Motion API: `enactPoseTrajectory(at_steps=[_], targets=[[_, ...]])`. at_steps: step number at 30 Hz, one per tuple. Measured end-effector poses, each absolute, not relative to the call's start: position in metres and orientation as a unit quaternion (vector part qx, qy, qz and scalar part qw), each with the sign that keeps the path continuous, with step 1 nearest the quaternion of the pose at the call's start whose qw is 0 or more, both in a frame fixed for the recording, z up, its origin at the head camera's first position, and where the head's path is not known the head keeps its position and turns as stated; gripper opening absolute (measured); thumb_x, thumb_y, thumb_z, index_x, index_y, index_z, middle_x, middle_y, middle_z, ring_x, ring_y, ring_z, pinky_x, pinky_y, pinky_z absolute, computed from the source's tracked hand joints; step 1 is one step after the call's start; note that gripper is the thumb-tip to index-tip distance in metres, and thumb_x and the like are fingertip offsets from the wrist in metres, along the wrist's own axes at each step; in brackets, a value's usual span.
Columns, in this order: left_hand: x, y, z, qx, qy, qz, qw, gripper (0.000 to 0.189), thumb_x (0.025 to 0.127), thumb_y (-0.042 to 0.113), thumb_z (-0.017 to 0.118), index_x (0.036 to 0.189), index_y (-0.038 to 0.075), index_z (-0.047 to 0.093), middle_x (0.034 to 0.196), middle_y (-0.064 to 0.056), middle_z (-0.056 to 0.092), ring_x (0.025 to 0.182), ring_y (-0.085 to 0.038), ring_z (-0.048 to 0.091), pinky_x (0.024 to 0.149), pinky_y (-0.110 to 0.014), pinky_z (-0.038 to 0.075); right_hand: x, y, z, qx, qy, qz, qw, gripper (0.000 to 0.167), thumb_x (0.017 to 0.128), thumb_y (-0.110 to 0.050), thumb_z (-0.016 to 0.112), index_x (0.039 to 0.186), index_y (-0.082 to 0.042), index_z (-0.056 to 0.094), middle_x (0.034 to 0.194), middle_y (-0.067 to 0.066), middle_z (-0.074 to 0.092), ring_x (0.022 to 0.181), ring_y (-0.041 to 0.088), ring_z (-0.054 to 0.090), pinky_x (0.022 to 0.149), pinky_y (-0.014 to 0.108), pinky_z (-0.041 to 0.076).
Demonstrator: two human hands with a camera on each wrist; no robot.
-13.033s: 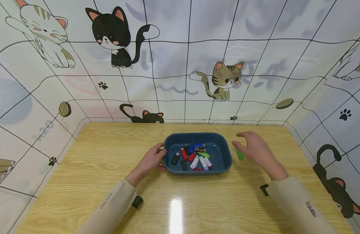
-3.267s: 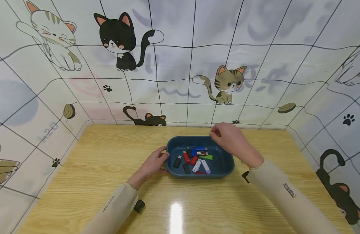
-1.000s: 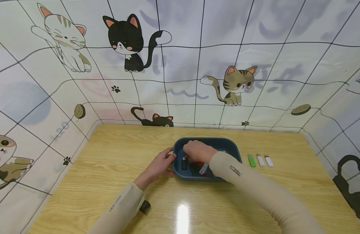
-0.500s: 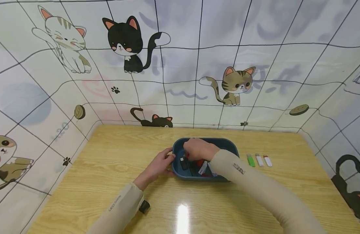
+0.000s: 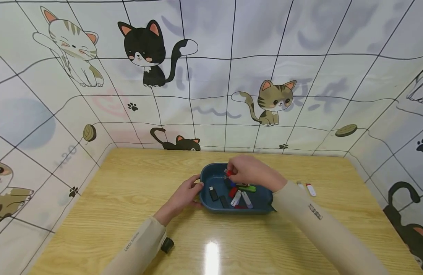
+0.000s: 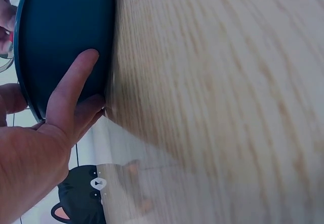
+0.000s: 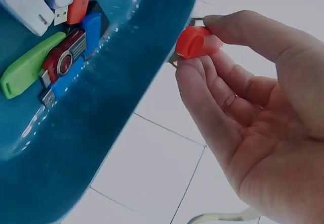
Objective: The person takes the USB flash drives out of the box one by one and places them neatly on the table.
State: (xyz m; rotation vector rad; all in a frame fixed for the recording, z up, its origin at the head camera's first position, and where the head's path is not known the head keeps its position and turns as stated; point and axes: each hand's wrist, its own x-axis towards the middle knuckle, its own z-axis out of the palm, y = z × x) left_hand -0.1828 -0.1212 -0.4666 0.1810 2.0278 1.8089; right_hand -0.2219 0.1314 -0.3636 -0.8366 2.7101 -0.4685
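Observation:
My left hand (image 5: 183, 196) holds the left end of a dark blue plastic bin (image 5: 252, 211), thumb at the rim and fingers along the outer wall. Between thumb and fingertips, my right hand (image 5: 249, 169) pinches a red USB stick (image 7: 198, 43), raised over the bin's far side. Several USB sticks lie in the bin: a black one (image 5: 213, 194), a green one (image 7: 30, 64), a red swivel one (image 7: 65, 62), a blue one (image 7: 92, 32), and white ones (image 5: 247, 199). My right forearm covers part of the bin's right end.
Right of the bin, a white stick with a red end (image 5: 311, 190) lies on the wooden table (image 5: 142, 172). Beside it, a second white stick (image 5: 300, 185) is half hidden by my sleeve. A cat-patterned cloth (image 5: 211, 110) rises behind the table.
Thirteen seconds ago just a green stick showed on the table; white ones later lay beside it. My right hand, lately down in the bin, has risen rightward with the red stick.

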Motion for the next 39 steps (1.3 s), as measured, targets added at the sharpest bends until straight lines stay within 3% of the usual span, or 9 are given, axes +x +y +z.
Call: enactPoseTrajectory(at_steps=[17,39], targets=[[-0.182,-0.123,-0.466,0.063,0.722,0.654,0.216,0.052,0.112,0.019,0.045,0.16,0.003,0.033,0.146,-0.031,0.052,0.122,-0.041,0.062,0.078,-0.05,0.063,-0.196,0.177,-0.358,-0.25,0.942,-0.22,0.048,0.012,0.092,-0.013,0.075,0.102,-0.006,0.071,0.088,-0.002,0.068,0.078,0.013,0.062,0.073,0.035,0.057],[-0.183,-0.123,-0.465,0.065,0.719,0.655,0.22,0.052,0.112,0.018,0.044,0.16,0.002,0.033,0.145,-0.032,0.052,0.118,-0.04,0.064,0.08,-0.051,0.063,-0.176,0.24,-0.352,-0.154,0.96,-0.233,0.018,0.021,0.092,-0.016,0.077,0.107,-0.002,0.071,0.092,0.002,0.07,0.083,0.018,0.065,0.074,0.038,0.058]])
